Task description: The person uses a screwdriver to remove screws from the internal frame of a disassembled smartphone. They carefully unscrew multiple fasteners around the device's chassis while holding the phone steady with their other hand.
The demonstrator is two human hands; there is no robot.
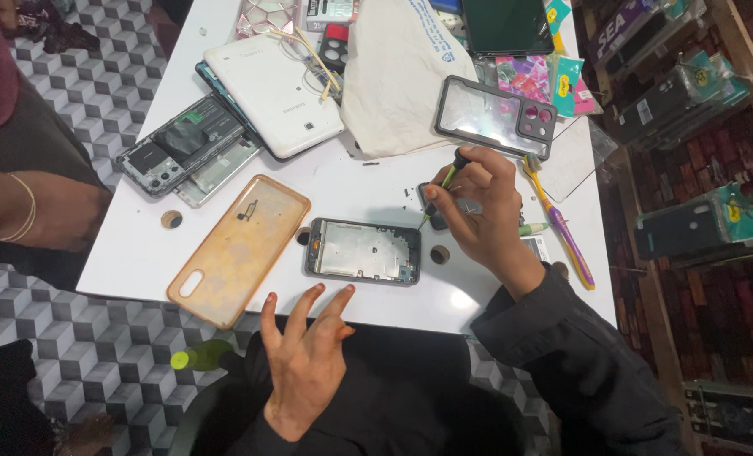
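We see a white, smooth rectangular desk (140, 253) with small round holes, standing on a floor of grey cube-patterned tiles (81, 84). On its far side lies a crumpled cream cloth bag (393, 76), soft and creased, and beside it a white glossy tablet (271, 93) lying back up. Nearer the near-left corner rests a translucent amber phone case (237, 249), rubbery and round-cornered, with a small dark part on it. To the left of the tablet lie two opened phone bodies (182, 148), dark and silvery, their insides exposed. A clear hard case with a dark rim (495, 116) lies beyond our right hand, and a purple and yellow toothbrush (558, 224) lies slanted near the desk's right edge.

Central on the desk lies the dark-framed phone chassis (364, 252), flat, with a silvery metal plate inside. Our right hand (478, 211) is clenched round a thin green-handled screwdriver (444, 187), its grip grasping the shaft, the tip pointing down at the chassis's top right corner. Our left hand (305, 359) hovers over the near edge, fingers spread, grip released and holding nothing, near the chassis.

At the right, shelves carry flat packaged phone covers (697, 224) in dark green and black wrappers with yellow round stickers. Another person's forearm with a thin bracelet (22, 207) shows at left.
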